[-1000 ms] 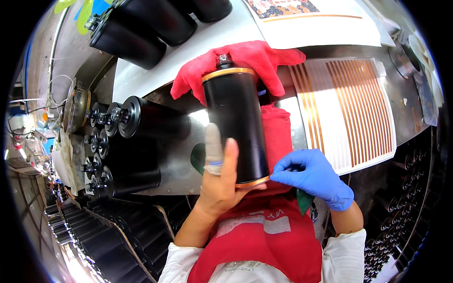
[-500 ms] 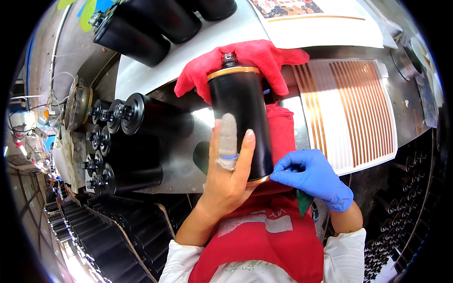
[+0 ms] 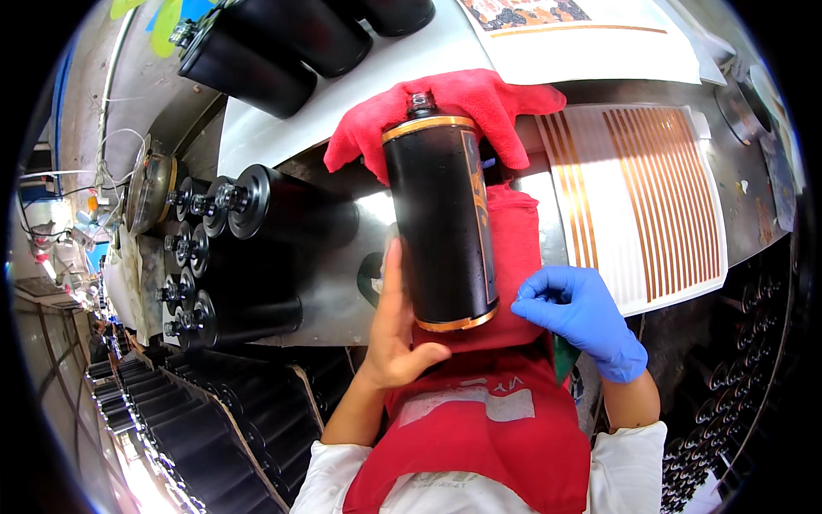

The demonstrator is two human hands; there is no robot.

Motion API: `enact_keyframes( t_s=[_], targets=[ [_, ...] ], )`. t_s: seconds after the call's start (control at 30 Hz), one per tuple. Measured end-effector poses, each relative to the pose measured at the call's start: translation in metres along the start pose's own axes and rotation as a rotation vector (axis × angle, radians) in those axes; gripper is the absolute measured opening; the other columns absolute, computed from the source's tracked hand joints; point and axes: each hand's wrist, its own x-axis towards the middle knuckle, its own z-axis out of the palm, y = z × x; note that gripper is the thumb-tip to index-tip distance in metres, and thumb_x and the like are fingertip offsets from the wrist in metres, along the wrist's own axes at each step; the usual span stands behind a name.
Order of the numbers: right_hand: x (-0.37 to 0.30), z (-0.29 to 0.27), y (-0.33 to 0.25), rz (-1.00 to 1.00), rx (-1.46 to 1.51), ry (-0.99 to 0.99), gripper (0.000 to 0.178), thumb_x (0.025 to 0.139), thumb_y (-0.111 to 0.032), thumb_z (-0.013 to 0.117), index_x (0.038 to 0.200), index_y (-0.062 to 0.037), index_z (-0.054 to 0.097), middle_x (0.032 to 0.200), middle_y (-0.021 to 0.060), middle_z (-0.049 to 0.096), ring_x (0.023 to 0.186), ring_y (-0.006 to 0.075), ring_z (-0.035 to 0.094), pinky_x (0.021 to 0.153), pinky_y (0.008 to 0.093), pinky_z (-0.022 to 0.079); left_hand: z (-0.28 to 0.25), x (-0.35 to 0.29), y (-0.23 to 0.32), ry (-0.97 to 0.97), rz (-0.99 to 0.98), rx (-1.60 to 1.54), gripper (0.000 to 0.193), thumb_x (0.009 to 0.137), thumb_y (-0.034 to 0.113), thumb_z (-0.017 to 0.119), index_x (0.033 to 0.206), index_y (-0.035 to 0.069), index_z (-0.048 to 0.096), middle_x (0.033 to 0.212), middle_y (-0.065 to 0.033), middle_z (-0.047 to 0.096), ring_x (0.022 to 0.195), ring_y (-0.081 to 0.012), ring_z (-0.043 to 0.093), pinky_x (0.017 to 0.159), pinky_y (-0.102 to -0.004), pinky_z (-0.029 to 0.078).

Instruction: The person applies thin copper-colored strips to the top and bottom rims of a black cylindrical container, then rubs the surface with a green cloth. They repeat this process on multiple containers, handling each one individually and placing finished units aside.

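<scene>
A black bottle (image 3: 437, 214) with gold bands at both ends and a clear neck lies on a red cloth, its neck away from me. A gold-outlined panel (image 3: 476, 206) with an orange design shows on its right side. My bare left hand (image 3: 396, 330) is along the bottle's lower left side, thumb spread away from it; some fingers are hidden behind the bottle. Beside the bottle's lower right, apart from it, my blue-gloved right hand (image 3: 582, 319) is closed with thumb and fingertips pinched. A flat dark green piece (image 3: 563, 358) sticks out beneath it.
Several black bottles (image 3: 282, 206) lie at the left, more (image 3: 248, 64) at the far left. A white sheet with copper-coloured strips (image 3: 638, 206) lies at the right, a printed sheet (image 3: 599, 51) behind. Racks of black bottles (image 3: 205, 403) stand lower left and right.
The bottle has turned, bringing its gold-outlined panel into view. My left hand has slid off its top to the left side. My right hand has drawn away from the bottle's lower edge.
</scene>
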Motion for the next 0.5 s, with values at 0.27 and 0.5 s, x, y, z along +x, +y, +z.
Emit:
enact_keyframes(
  t_s=[0.27,0.5],
  targets=[
    [0.004,0.015,-0.006,0.023,0.117,-0.079,0.018,0.080,-0.016,0.069,0.088,-0.0021,0.062,0.073,-0.0028,0.056,0.063,0.0018,0.047,0.057,0.0173,0.042,0.016,0.016,0.022,0.046,-0.168,-0.086,0.088,0.080,-0.008,0.055,0.145,0.005,-0.004,0.144,-0.0176,0.023,0.129,-0.0264,0.035,0.104,-0.0373,0.033],
    [0.006,0.015,-0.005,0.022,0.093,-0.080,0.017,0.081,-0.016,0.069,0.087,-0.0027,0.061,0.074,-0.0021,0.057,0.063,0.0019,0.048,0.056,0.0176,0.042,0.018,0.018,0.027,0.033,-0.197,-0.126,0.092,0.078,-0.010,0.055,0.145,0.007,-0.006,0.143,-0.0176,0.026,0.126,-0.0252,0.039,0.099,-0.0360,0.039]
  ],
)
